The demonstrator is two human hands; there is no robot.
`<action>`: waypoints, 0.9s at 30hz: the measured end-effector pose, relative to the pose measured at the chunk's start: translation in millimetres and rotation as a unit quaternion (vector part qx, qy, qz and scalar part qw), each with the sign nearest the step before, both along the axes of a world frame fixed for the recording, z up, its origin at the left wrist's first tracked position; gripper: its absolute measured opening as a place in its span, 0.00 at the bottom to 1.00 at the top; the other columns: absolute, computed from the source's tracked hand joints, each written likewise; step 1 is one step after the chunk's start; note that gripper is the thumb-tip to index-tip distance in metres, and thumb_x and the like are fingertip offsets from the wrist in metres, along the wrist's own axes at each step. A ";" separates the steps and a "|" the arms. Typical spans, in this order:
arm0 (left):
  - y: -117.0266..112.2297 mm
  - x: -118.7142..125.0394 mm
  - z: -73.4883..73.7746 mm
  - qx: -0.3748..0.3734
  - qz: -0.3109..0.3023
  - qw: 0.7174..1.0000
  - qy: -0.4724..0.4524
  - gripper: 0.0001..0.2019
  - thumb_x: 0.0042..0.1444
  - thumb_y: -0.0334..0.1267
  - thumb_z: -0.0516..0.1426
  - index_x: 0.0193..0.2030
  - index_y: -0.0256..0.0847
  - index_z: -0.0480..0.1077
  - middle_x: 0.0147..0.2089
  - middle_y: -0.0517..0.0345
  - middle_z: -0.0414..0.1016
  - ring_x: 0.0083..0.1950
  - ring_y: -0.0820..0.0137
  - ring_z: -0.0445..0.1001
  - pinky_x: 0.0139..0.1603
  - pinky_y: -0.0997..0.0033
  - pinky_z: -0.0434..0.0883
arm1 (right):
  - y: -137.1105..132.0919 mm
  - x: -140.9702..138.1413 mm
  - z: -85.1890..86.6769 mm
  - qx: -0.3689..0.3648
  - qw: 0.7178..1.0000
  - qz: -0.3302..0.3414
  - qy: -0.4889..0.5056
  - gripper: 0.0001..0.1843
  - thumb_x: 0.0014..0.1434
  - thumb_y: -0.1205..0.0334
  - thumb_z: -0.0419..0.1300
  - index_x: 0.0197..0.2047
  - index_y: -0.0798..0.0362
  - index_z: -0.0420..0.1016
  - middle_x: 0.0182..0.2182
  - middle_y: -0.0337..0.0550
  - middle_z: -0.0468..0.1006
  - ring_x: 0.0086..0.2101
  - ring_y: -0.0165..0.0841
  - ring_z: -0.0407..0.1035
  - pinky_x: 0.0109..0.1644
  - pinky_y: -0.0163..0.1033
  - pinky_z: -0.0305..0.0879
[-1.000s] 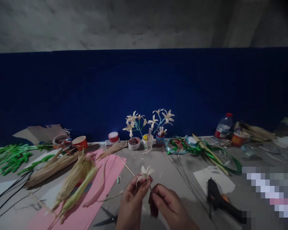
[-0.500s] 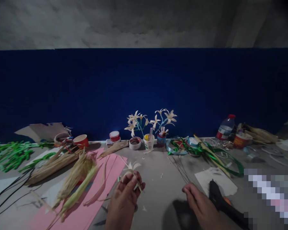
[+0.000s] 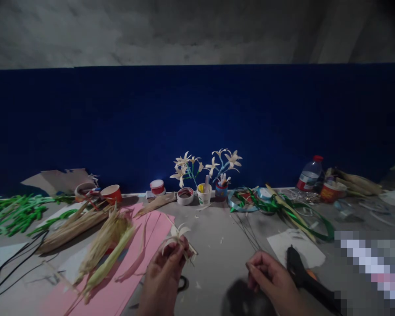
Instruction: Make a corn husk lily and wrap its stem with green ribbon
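My left hand (image 3: 164,274) pinches a pale flower (image 3: 178,232) with thin curved petals, which looks made of corn husk. Its petals point up above my fingertips, and narrow strips stick out below on the right. A dark scissors handle (image 3: 183,283) shows just beside this hand on the table. My right hand (image 3: 270,274) is closed, thumb and forefinger pressed together; whatever lies between them, if anything, is too small to make out. Thin dark wires (image 3: 250,232) lie beyond its fingertips. To its right rests a black glue gun (image 3: 296,270) by a white paper (image 3: 299,245).
Corn husks (image 3: 108,237) lie on pink paper (image 3: 154,224) at left, near green fuzzy stems (image 3: 16,215). Finished flowers (image 3: 184,169) stand in a paper cup (image 3: 204,195) at the back. Green ribbon (image 3: 325,228) and a plastic bottle (image 3: 309,175) are at right.
My left hand has shifted slightly left and turned with the flower, uncovering the scissors handle. My right hand has moved a little left, its fingers curling in more.
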State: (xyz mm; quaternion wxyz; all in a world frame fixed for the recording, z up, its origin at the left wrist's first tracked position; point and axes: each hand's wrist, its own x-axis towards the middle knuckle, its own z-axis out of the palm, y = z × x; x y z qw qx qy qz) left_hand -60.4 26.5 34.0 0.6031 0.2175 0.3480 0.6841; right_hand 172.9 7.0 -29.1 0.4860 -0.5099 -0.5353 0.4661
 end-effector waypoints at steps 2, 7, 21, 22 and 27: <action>-1.4 1.6 1.5 -0.003 -0.012 1.000 0.011 0.13 0.30 0.36 0.73 0.22 0.37 0.74 0.30 0.58 0.78 0.35 0.70 0.75 0.38 0.75 0.73 | 0.2 -4.5 0.4 -0.004 1.000 0.006 0.012 0.20 0.54 0.42 0.61 0.27 0.51 0.67 0.16 0.33 0.70 0.21 0.29 0.67 0.25 0.33 0.62; -3.4 7.4 -7.9 -0.018 -0.013 1.000 0.002 0.14 0.31 0.37 0.73 0.24 0.38 0.75 0.31 0.55 0.80 0.39 0.65 0.77 0.41 0.71 0.73 | -1.5 -13.3 -0.7 -0.010 0.999 0.011 0.033 0.19 0.53 0.43 0.62 0.28 0.51 0.67 0.16 0.32 0.70 0.20 0.29 0.66 0.24 0.32 0.61; -4.3 20.4 -21.2 -0.031 -0.052 0.998 0.027 0.15 0.31 0.39 0.73 0.24 0.37 0.74 0.29 0.57 0.75 0.34 0.68 0.74 0.40 0.71 0.70 | 0.8 -23.9 6.3 0.016 0.999 -0.022 0.020 0.18 0.53 0.44 0.62 0.33 0.51 0.71 0.26 0.41 0.78 0.27 0.34 0.71 0.34 0.37 0.67; -4.4 22.2 -20.9 -0.030 -0.050 0.998 0.028 0.16 0.31 0.40 0.73 0.24 0.37 0.74 0.28 0.57 0.75 0.34 0.68 0.74 0.40 0.71 0.70 | 0.9 -25.4 7.6 0.025 1.000 -0.013 -0.001 0.18 0.55 0.44 0.60 0.35 0.51 0.72 0.28 0.43 0.80 0.28 0.35 0.72 0.35 0.38 0.67; -5.0 27.6 -21.2 -0.022 -0.047 0.998 0.034 0.16 0.31 0.41 0.73 0.23 0.37 0.73 0.27 0.57 0.75 0.33 0.68 0.73 0.36 0.71 0.69 | -0.1 -30.7 11.7 0.057 0.994 0.002 -0.093 0.19 0.59 0.48 0.57 0.24 0.52 0.74 0.21 0.41 0.78 0.25 0.34 0.69 0.30 0.35 0.62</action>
